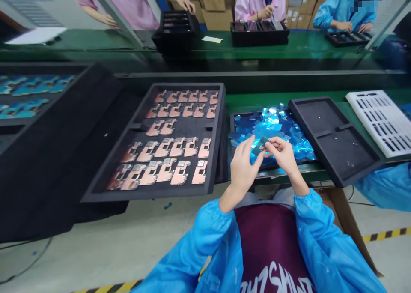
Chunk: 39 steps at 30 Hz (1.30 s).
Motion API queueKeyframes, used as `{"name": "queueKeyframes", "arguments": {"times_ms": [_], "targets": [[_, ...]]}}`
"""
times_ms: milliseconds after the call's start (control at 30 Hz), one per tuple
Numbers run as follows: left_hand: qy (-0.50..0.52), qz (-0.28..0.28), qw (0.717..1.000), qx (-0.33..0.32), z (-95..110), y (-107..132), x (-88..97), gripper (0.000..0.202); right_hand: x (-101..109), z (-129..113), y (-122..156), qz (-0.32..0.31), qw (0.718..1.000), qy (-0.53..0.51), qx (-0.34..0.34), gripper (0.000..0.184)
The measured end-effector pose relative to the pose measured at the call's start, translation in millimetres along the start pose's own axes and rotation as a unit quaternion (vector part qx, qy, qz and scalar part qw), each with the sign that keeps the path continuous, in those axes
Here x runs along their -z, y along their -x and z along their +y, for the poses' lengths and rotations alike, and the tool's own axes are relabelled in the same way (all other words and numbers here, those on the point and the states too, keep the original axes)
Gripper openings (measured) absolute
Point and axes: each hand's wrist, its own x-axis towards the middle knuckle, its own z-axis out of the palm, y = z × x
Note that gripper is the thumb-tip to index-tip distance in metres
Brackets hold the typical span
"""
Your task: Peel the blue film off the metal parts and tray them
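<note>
Between my two hands is a small dark green circuit board (260, 146), held above a heap of shiny blue film pieces (272, 121). My left hand (243, 164) has it at its left edge, between the thumb and the long, nearly straight fingers. With bent fingers and thumb, my right hand (283, 155) pinches the board's right side. My fingers cover part of the board, so its details are hard to make out. To the left lies a black foam tray (180, 192) with rows of copper-coloured circuit boards (166, 169).
An open black foam tray (332, 118) leans at the right, beside a white slotted tray (382, 124). Farther left stands another black tray (13, 132) with blue-coated boards. Across the green bench (218, 49), several people handle black boxes (260, 38). A cardboard box (348, 224) sits below.
</note>
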Motion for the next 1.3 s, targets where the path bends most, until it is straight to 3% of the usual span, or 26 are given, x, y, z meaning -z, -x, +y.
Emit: {"name": "queueKeyframes", "arguments": {"times_ms": [67,167,300,467,567,700,800,900,1033,1133,1233,1300], "targets": [[0.118,-0.004,0.99,0.079,3,-3,3.0,0.029,5,-4,5,-0.037,0.998,0.041,0.022,0.052],[0.189,-0.013,0.972,0.137,5,-4,5.2,0.017,10,-9,12,-0.059,0.983,0.15,0.088,0.045],[0.206,0.016,0.964,0.165,0,-2,0.3,0.02,10,-8,15,-0.02,0.93,0.308,0.201,0.037],[0.219,0.05,0.961,0.158,-9,0,-8.5,0.021,7,-8,20,0.021,0.87,0.39,0.302,0.022],[0.235,0.041,0.957,0.166,-9,1,-9.0,0.026,6,-9,21,0.057,0.834,0.426,0.345,0.017],[0.267,0.005,0.943,0.198,-8,2,-5.4,0.031,9,-7,19,0.087,0.807,0.438,0.386,0.015],[0.309,-0.011,0.918,0.25,-9,2,-4.3,0.039,14,-4,17,0.055,0.796,0.46,0.389,0.019],[0.379,-0.02,0.878,0.291,-12,0,-3.4,0.044,22,-1,17,-0.019,0.783,0.48,0.395,0.029],[0.444,-0.037,0.836,0.321,-15,-6,-1.2,0.043,35,2,24,-0.101,0.788,0.455,0.402,0.031],[0.459,-0.005,0.825,0.33,-17,-11,-4.4,0.043,38,7,35,-0.094,0.807,0.401,0.423,0.026],[0.46,0.047,0.831,0.309,-11,-11,-8.4,0.043,35,12,40,0.028,0.852,0.292,0.432,0.014],[0.438,0.072,0.85,0.285,1,-3,-2.4,0.044,34,15,34,0.141,0.891,0.225,0.369,0.011]]}}
